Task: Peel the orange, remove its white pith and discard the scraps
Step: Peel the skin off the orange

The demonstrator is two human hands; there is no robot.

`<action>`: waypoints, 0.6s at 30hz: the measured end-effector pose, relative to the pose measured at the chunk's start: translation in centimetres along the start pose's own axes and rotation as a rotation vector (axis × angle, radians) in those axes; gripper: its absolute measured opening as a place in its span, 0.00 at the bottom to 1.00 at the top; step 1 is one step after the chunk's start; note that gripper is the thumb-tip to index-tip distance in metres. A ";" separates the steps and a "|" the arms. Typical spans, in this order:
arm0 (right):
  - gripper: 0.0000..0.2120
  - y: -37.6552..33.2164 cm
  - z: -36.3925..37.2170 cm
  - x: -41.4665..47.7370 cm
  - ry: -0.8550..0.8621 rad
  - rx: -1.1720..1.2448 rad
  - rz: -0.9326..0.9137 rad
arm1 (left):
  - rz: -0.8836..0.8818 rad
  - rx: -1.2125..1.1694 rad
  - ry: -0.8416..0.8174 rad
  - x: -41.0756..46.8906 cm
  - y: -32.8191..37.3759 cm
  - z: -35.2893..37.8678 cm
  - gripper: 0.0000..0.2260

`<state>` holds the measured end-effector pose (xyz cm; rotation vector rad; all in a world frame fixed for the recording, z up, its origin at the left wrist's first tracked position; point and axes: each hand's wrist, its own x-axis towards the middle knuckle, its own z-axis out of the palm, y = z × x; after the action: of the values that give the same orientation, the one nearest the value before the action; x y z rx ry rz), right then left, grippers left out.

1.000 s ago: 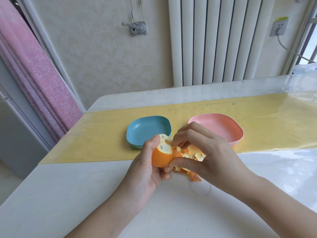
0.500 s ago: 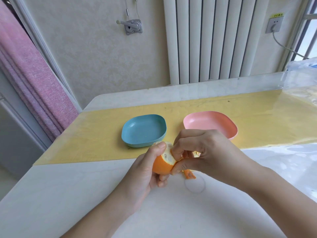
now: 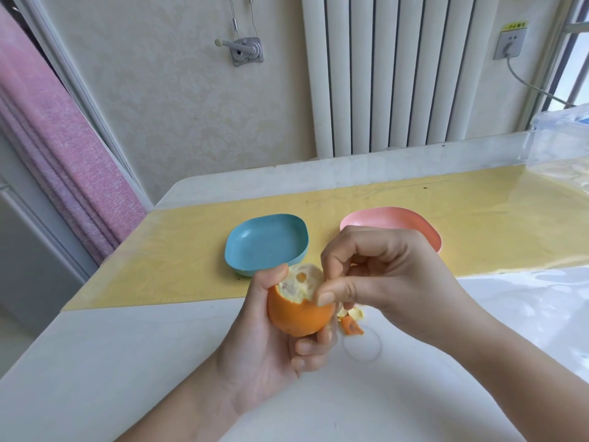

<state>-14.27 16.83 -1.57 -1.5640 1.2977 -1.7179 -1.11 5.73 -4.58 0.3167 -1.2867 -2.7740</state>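
Cupped in the left hand (image 3: 264, 342), fingers wrapped round it: the orange (image 3: 298, 309), top already bared. Pinched at its torn rim, thumb and forefinger of the right hand (image 3: 392, 279). Below that hand, peel scraps (image 3: 350, 320).

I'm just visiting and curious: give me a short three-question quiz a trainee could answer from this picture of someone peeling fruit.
1. Which hand cradles the orange?
2. True or false: peel scraps already lie in the blue dish.
3. Which part of the orange is already bare: top or bottom?

Key:
1. The left hand; the right hand picks at the peel's edge.
2. False; they lie on the white table, and the dish's visible inside is empty.
3. Top.
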 end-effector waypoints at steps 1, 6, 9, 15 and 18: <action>0.09 0.1 0.1 0.0 0.027 0.065 0.039 | 0.006 -0.006 -0.027 0.0 0.1 0.0 0.27; 0.08 0.4 1.3 0.1 0.138 0.396 0.198 | 0.035 -0.011 -0.171 0.0 0.4 -0.5 0.23; 0.06 0.8 0.7 0.5 0.300 0.574 0.238 | 0.028 -0.071 -0.200 -0.1 0.7 -0.7 0.24; 0.05 1.0 -1.4 0.5 0.328 -0.202 0.120 | 0.124 -0.140 0.045 0.2 1.3 -0.2 0.31; 0.09 1.8 -0.8 0.3 0.226 -0.536 0.091 | 0.156 -0.091 0.163 0.8 1.3 -0.4 0.39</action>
<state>-15.57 16.05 -2.85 -1.5752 2.0404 -1.6053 -1.87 4.47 -3.91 0.4076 -1.0954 -2.6060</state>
